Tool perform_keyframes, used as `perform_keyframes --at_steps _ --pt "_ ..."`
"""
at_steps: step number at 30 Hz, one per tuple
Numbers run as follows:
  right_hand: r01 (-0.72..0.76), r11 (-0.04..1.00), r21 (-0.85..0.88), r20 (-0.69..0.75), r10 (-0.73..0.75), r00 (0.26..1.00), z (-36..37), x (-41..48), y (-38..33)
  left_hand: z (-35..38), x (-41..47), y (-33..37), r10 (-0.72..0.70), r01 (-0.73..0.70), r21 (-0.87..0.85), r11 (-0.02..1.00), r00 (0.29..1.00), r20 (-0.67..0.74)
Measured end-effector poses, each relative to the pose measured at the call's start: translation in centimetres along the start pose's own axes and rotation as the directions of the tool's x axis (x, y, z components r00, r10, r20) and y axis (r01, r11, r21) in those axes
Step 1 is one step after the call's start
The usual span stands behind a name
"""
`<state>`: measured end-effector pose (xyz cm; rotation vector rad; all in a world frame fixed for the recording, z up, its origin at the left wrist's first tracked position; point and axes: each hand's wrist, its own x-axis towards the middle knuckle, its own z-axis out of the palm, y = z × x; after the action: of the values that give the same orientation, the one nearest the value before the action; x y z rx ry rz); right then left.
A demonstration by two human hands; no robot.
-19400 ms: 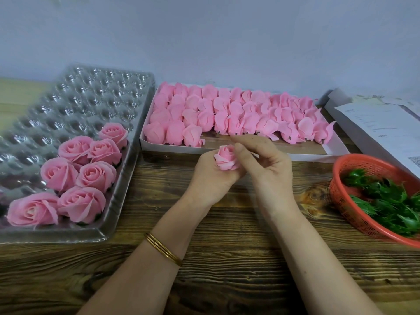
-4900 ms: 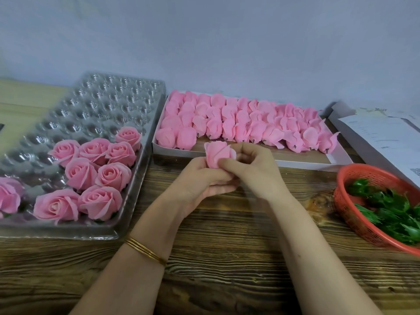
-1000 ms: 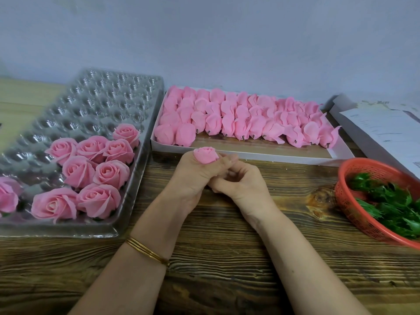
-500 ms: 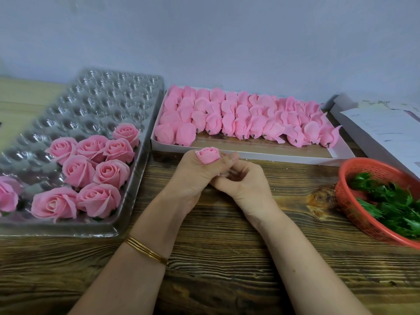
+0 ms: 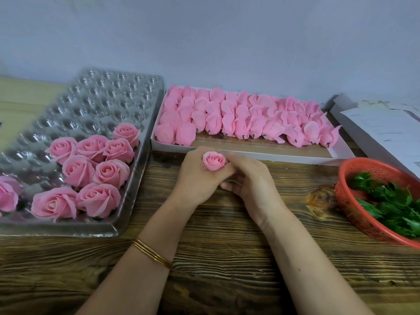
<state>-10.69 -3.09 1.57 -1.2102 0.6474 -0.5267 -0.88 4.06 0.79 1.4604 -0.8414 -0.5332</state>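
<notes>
A small pink rose bud sits upright in my left hand, whose fingers curl round its base. My right hand lies against the left one, fingertips at the bud's right side and underneath it. Both hands hover over the wooden table just in front of a white box packed with several closed pink buds. On the left, a clear plastic cell tray holds several opened pink roses in its near cells.
A red mesh basket with green leaf pieces stands at the right edge. Behind it lies a white box with printed papers. A pale wall closes off the back of the table. A gold bangle circles my left wrist.
The bud has turned in my left hand so its spiral centre faces up. My right hand's fingers have shifted closer round its side. Earlier, I held a fuller bloom between both hands.
</notes>
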Motion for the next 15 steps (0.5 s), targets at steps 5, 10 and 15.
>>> perform_keyframes --at_steps 5,10,15 --pt "-0.005 0.999 -0.048 -0.019 0.004 1.000 0.21 -0.25 -0.16 0.10 0.12 -0.36 -0.013 0.012 0.096 0.995 1.000 0.015" --pt "-0.021 0.999 -0.045 -0.019 0.020 1.000 0.26 -0.34 -0.19 0.28 0.18 -0.47 -0.030 0.032 0.137 0.990 0.999 -0.017" --pt "-0.022 0.999 -0.050 -0.013 0.021 1.000 0.16 -0.27 -0.13 0.28 0.06 -0.29 -0.037 0.042 0.149 0.988 0.999 -0.033"
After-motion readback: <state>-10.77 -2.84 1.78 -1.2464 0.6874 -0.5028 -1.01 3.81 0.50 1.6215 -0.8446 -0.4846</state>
